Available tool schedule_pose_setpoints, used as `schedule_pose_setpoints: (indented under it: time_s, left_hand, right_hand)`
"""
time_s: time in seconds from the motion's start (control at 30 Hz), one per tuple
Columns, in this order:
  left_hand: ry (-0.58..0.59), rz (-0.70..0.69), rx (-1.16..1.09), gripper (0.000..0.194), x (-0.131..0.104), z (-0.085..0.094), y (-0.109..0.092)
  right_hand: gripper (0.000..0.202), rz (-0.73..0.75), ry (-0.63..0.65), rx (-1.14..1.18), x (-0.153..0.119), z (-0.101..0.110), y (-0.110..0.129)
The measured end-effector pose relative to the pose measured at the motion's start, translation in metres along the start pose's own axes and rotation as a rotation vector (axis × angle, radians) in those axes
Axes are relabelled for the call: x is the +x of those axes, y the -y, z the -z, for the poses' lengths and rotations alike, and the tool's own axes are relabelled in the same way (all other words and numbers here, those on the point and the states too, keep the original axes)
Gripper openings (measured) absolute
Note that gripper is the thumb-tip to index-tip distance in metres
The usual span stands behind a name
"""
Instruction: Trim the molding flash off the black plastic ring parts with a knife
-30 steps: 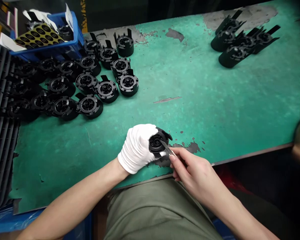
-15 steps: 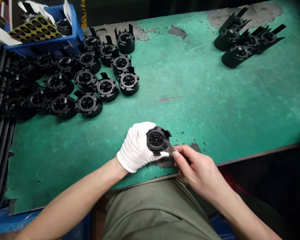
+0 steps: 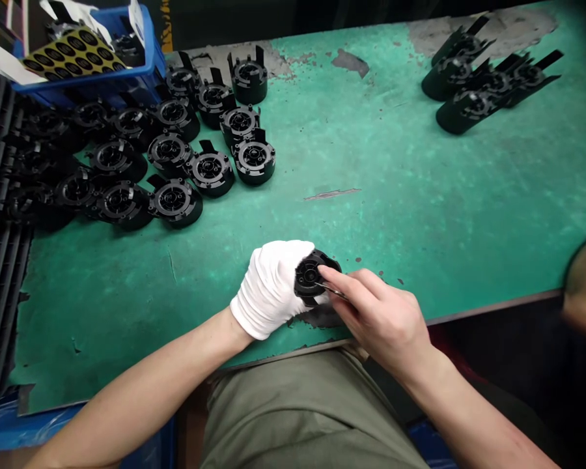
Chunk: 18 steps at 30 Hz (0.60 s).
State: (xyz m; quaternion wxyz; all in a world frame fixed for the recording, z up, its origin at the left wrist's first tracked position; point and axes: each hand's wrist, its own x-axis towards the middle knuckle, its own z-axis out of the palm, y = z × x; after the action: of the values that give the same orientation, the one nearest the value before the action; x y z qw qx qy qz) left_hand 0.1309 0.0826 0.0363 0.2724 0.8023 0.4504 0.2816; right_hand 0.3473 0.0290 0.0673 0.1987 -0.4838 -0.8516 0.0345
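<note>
Head view. The black round part [image 3: 305, 273] is at the lower centre of the frame, above the near edge of the green desk [image 3: 395, 195]. Its ribbed face is turned up toward the camera.

Left hand [image 3: 269, 286]: wears a white glove and is closed around the left side of the black round part. The thumb and fingers curve about its rim.

Right hand [image 3: 393, 316]: bare, with a narrow grip on a thin metal tool [image 3: 336, 292]. The index fingertip [image 3: 323, 271] is at the face of the black round part. The tool tip points at the ribbed centre; whether it makes contact cannot be told.

Step in hand, by judgement: close work with the metal tool at the face of the part. Further movement of the tip would call for a firm left grip, a level face and light, controlled pressure, since a slip could bring the tip toward the glove.

Surroundings: similar black parts [image 3: 174, 198] are grouped at the upper left of the frame, beside a blue bin [image 3: 95, 89] bearing a sheet of round labels [image 3: 73, 55]. A smaller group of black parts [image 3: 461, 114] is at the upper right.
</note>
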Motion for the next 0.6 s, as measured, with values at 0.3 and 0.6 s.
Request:
schedule_pose_setpoints:
  time_s: [0.3, 0.6]
  left_hand:
    - [-0.065, -0.046, 0.107, 0.041, -0.006, -0.003, -0.001]
    - [-0.27, -0.072, 0.068, 0.095, -0.017, -0.015, 0.022]
  right_hand:
    - [0.017, 0.022, -0.079, -0.078, 0.015, -0.012, -0.001]
    - [0.007, -0.119, 0.051, 0.39, 0.008, 0.0, 0.004]
